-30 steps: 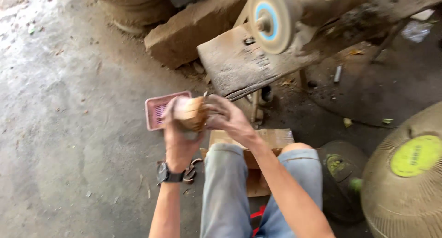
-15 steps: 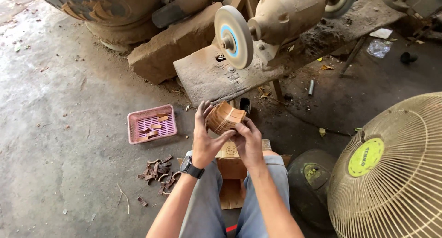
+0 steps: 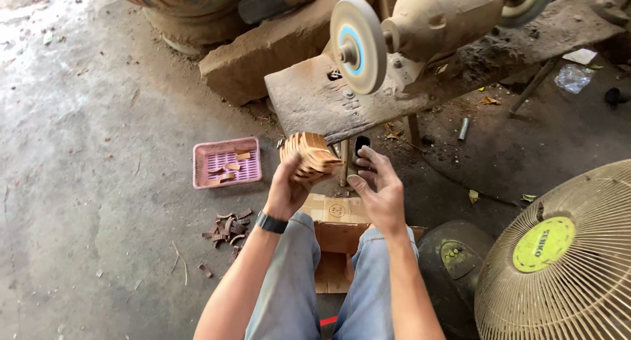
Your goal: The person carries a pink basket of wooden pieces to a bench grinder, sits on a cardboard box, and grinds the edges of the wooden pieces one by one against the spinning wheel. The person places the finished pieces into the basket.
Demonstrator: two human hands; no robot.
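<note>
Workshop setting seen from above. Bare, stained concrete floor (image 3: 85,116) fills the 9 o'clock half, brightest toward 10 o'clock where daylight falls. A bench grinder (image 3: 427,24) with a pale disc wheel (image 3: 358,45) stands on a dusty, rough surface (image 3: 315,103) at 12 o'clock. A wire-guarded fan (image 3: 559,261) occupies 4 o'clock. A pink basket (image 3: 225,161) and dark wood scraps (image 3: 227,227) lie at 9 o'clock.
</note>
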